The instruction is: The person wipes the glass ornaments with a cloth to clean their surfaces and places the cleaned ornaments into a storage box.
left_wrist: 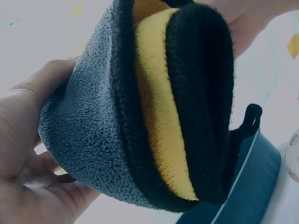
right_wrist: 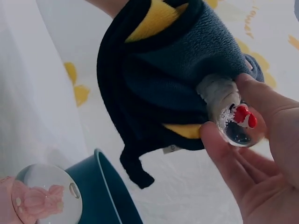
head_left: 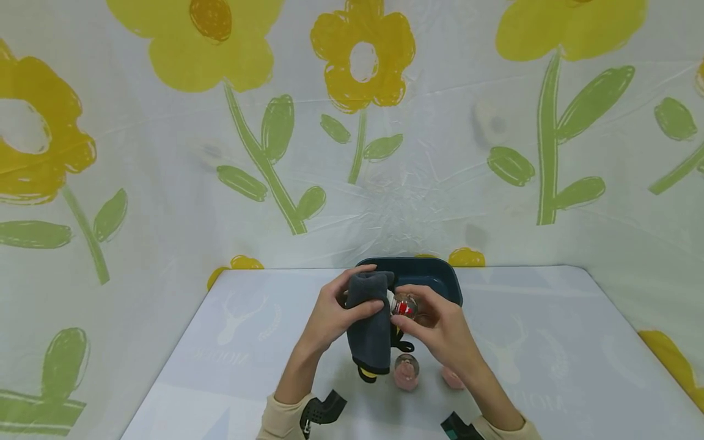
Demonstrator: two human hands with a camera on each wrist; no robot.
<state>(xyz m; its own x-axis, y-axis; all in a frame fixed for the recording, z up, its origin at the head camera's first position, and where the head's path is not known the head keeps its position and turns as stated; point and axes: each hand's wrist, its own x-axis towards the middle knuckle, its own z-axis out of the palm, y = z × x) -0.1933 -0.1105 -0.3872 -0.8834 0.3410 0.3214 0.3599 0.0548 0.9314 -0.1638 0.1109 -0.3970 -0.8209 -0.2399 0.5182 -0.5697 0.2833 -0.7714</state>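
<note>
A folded microfibre towel (head_left: 368, 339), blue-grey outside with yellow lining and black edging, hangs in my left hand (head_left: 329, 315), gripped between thumb and fingers. A small snow globe (head_left: 406, 306) lies on its side between the thumb and fingers of my right hand (head_left: 445, 324). It has a clear ball with a red figure inside. In the right wrist view, the globe's whitish base (right_wrist: 219, 95) is against a fold of the towel, and the fingertips pinch it near where base and ball meet. The towel's loop (left_wrist: 252, 116) dangles from its edge.
A dark blue-green tub (head_left: 452, 287) stands behind the hands, its inside partly hidden. On the white table (head_left: 220, 354), a pink snow globe (head_left: 406, 374) stands nearer me, and another pink globe (head_left: 451, 379) is half covered by the right forearm. A flower-printed sheet (head_left: 429, 153) hangs behind.
</note>
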